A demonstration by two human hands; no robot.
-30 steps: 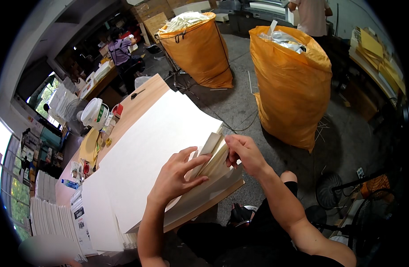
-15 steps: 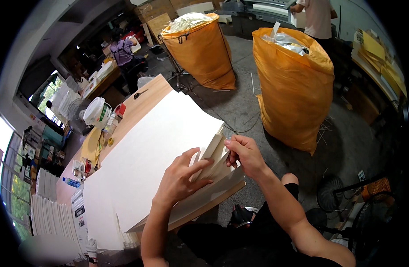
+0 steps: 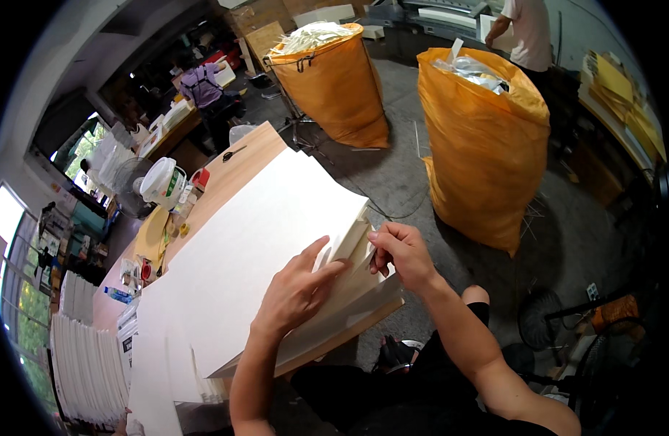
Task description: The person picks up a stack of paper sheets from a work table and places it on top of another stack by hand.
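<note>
A stack of large white paper sheets [image 3: 225,254] lies on the wooden table, its right-hand edges lifted and fanned into folded-looking flaps [image 3: 355,243]. My left hand [image 3: 294,291] rests on the sheets close to that edge, index finger stretched out over the paper and thumb side against the flaps. At the far side of the flaps, my right hand [image 3: 400,254] is closed in a pinch on the edge of a paper sheet. Its fingertips are partly hidden, so the exact layer between them does not show.
On the wooden table [image 3: 258,142] are scissors [image 3: 234,153], a white bucket [image 3: 161,182], tape rolls and a bottle [image 3: 118,294]. Two big orange sacks [image 3: 487,145] stand beyond. Stacked sheets [image 3: 87,367] rise at left; a fan [image 3: 542,316] stands at right. Co-workers are in the background.
My left fingers have drawn slightly closer together; my right hand keeps its pinch. At lower left, a white sheet has shifted beside another person's hand. The background co-workers have moved their arms.
</note>
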